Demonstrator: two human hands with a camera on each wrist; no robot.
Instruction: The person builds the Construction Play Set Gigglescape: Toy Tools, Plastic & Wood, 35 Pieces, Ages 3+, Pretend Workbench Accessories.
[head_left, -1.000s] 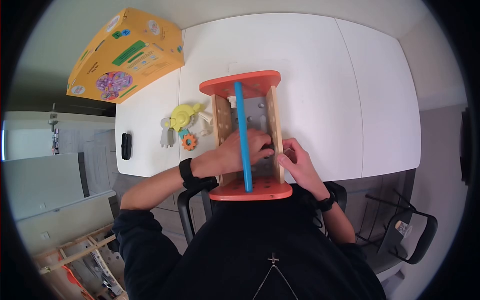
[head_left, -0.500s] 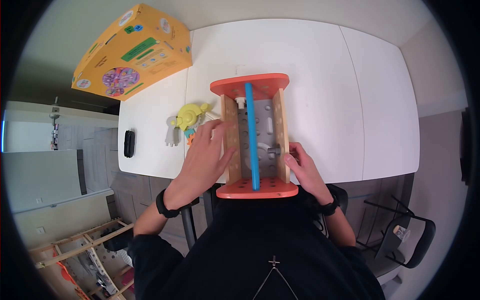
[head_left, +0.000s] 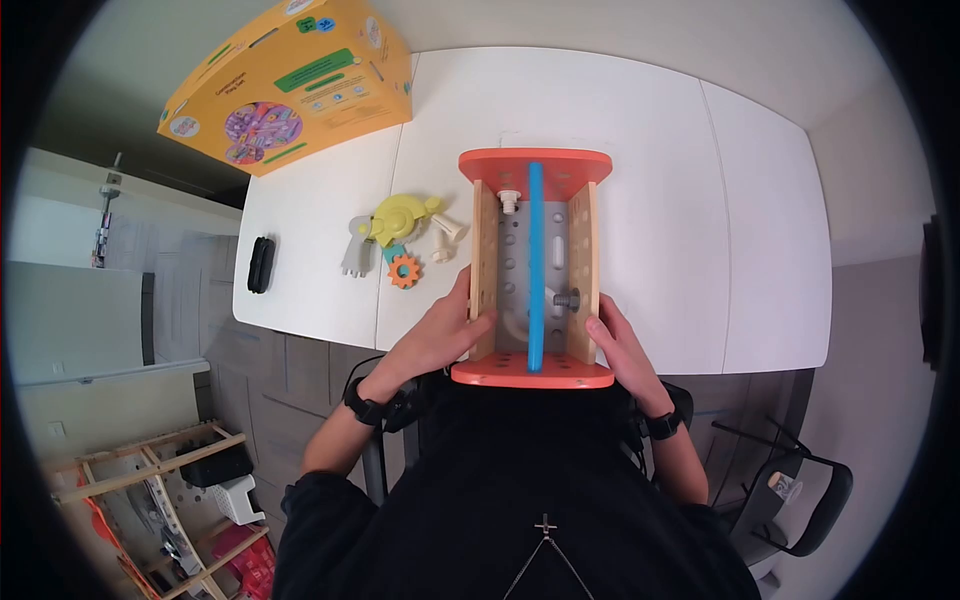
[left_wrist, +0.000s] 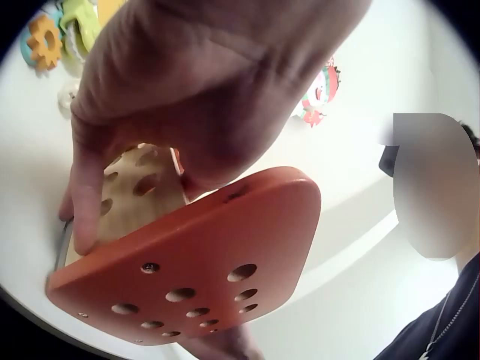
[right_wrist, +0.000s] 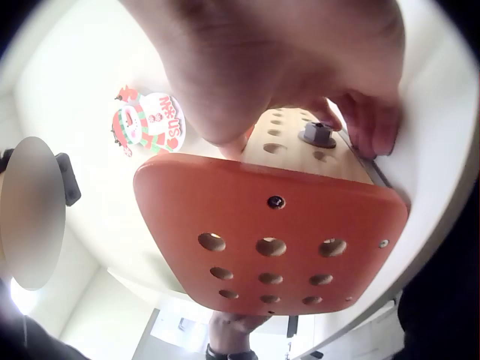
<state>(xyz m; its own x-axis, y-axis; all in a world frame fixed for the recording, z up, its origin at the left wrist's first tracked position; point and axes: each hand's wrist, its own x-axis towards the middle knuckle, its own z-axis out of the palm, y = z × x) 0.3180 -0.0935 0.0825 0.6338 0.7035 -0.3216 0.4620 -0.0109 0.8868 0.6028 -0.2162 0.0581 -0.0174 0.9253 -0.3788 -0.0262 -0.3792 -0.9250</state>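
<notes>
A toy toolbox has orange-red end panels [head_left: 535, 375], wooden sides with holes and a blue bar handle [head_left: 536, 270] along its length. My left hand [head_left: 437, 335] holds the left wooden side [head_left: 485, 250], thumb over its top edge and fingers outside. On the opposite wooden side [head_left: 582, 240], my right hand [head_left: 628, 355] grips the near part with its thumb at the top edge. A grey bolt [head_left: 567, 300] pokes inward through that side; its hexagonal head [right_wrist: 318, 133] shows outside, close to my right fingers. A cream bolt [head_left: 509, 201] sits inside at the far left corner.
Left of the toolbox on the white table [head_left: 680, 200] lie a yellow-green toy piece [head_left: 400, 220] with a grey end, an orange gear [head_left: 404, 271] and cream bolts [head_left: 440, 245]. A yellow carton [head_left: 300, 90] stands behind them; a black case [head_left: 261, 265] lies at the left edge.
My left hand has come out from inside the toolbox and moved to its left side, uncovering the grey bolt. My right hand has stayed at the right side. The toolbox appears farther right in view.
</notes>
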